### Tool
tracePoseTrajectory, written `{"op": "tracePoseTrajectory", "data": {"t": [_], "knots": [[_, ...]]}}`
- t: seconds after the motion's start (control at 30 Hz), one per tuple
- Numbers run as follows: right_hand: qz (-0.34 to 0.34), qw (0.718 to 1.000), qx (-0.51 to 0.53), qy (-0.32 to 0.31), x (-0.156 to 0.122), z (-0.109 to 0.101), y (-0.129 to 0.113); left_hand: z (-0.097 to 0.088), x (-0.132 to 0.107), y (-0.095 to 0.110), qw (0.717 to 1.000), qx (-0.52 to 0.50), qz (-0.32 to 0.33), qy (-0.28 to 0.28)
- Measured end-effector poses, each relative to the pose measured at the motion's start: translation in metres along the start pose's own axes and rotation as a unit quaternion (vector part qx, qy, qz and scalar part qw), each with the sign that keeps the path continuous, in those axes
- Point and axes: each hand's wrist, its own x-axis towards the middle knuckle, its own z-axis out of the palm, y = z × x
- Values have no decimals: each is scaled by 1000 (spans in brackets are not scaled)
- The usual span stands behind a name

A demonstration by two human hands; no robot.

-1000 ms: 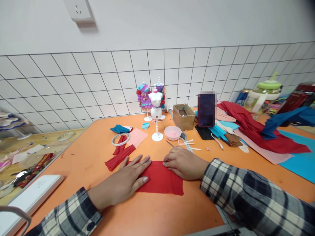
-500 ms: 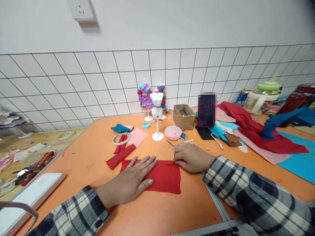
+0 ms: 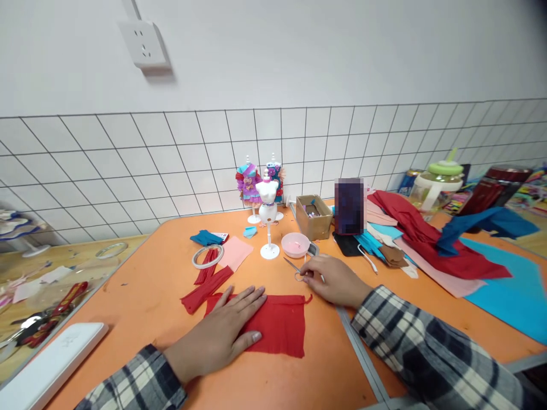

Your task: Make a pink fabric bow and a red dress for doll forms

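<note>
A red piece of fabric (image 3: 277, 324) lies flat on the orange table, a narrow folded strip along its far edge. My left hand (image 3: 226, 333) rests palm down over its left part, fingers stretched out. Just beyond the fabric's far right corner, my right hand (image 3: 335, 279) has its fingers curled at the handle loops of small scissors (image 3: 292, 263), whose blades point away to the left. The scissors still lie on the table, and the fingers partly cover their loops. Pleated red fabric strips (image 3: 207, 289) and a tape roll (image 3: 207, 257) are left of them.
A bare white mini mannequin (image 3: 268, 210) stands ahead, two dressed ones behind it. Right of it are a pink bowl (image 3: 294, 245), a cardboard box (image 3: 314, 219) and a propped dark screen (image 3: 349, 206). Fabrics (image 3: 431, 245) pile at right; a white power bank (image 3: 55, 364) lies at left.
My right hand has left the red fabric's corner and moved to the scissors' handle. The left hand stays on the fabric. The view has tilted up slightly.
</note>
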Motion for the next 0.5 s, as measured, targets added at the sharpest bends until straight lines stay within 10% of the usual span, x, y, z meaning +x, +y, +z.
{"op": "tracePoseTrajectory", "data": {"t": [0.3,0.5], "knots": [[-23,996,63,-54,2,23,-11,-9,10,11,992,33,-38,115],[-75,993,-16,-90,25,-27,-35,-56,33,32,985,-80,-56,139]]}}
